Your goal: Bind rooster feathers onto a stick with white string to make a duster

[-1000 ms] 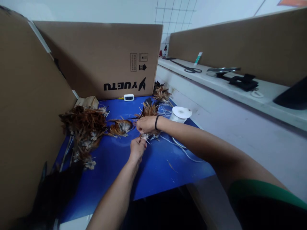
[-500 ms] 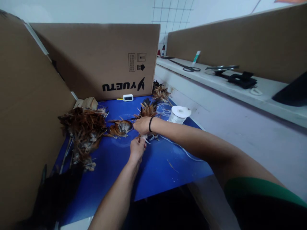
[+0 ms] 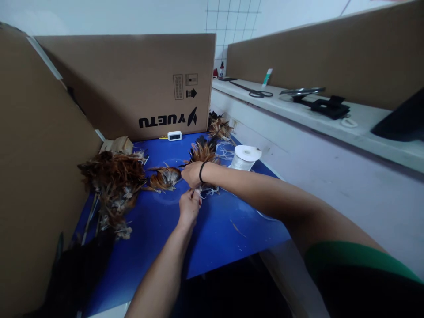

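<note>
My left hand [image 3: 188, 208] is closed in a pinch at the whitish near end of a brown and black feather bundle [image 3: 202, 151]. Just above it, my right hand [image 3: 192, 175] lies across the same bundle with its fingers curled together; what they grip, if anything, is hidden. A loose white ribbon [image 3: 209, 192] curls beside the hands. To the left of my right fingertips rests a small bunch of brown feathers [image 3: 164, 177], apart from the bundle. A white spool [image 3: 247, 153] of ribbon stands on the right, behind my right forearm.
A big heap of brown feathers [image 3: 114, 174] covers the left of the blue table [image 3: 218, 238]. More feathers [image 3: 220, 128] lie at the back, near a small white digital device [image 3: 175, 136]. Cardboard [image 3: 132, 79] walls the back and left. Scissors [image 3: 255, 91] lie on the right ledge.
The whole view has shifted slightly. Both hands stay together at the feather bundle; my right hand has moved only a little, and the ribbon end by my left hand lies differently.
</note>
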The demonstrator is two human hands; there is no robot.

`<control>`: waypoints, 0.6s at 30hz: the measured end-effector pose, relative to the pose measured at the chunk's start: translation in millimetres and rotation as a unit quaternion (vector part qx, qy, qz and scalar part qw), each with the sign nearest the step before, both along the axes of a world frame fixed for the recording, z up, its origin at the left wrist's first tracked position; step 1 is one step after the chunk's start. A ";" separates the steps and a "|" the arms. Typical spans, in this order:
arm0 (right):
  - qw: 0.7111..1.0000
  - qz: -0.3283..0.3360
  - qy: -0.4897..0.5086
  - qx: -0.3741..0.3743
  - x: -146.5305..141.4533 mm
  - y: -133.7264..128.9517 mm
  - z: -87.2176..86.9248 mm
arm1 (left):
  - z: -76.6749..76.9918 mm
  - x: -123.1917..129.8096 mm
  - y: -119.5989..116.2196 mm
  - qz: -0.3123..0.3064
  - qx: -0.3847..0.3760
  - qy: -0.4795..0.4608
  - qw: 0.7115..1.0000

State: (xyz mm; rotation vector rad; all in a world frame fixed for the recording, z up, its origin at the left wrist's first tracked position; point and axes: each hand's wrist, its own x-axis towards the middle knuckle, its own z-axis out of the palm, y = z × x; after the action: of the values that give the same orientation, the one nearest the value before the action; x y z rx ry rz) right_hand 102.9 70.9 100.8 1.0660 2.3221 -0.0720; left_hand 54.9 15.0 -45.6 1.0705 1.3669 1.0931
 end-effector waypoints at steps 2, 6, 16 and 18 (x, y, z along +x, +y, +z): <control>1.000 -0.015 0.019 0.006 -1.2 0.8 -2.4 | -1.0 -0.3 0.1 -0.002 0.010 0.004 1.000; 0.998 -0.025 0.063 0.006 0.8 3.4 -2.8 | 1.3 -1.6 0.5 0.003 0.013 -0.009 1.000; 0.877 -0.158 0.402 0.212 76.2 -57.0 -0.6 | 18.0 -4.9 -2.9 0.012 0.001 -0.049 0.999; 0.866 -0.191 0.446 0.122 86.6 -69.9 -29.8 | 20.5 -5.9 -4.1 0.014 0.007 -0.054 0.998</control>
State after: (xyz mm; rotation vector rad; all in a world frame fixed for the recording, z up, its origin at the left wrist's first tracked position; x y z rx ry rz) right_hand 189.5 1.0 71.0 1.9238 2.9071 -0.5388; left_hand 49.0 10.9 -25.1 0.9906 1.2939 1.1660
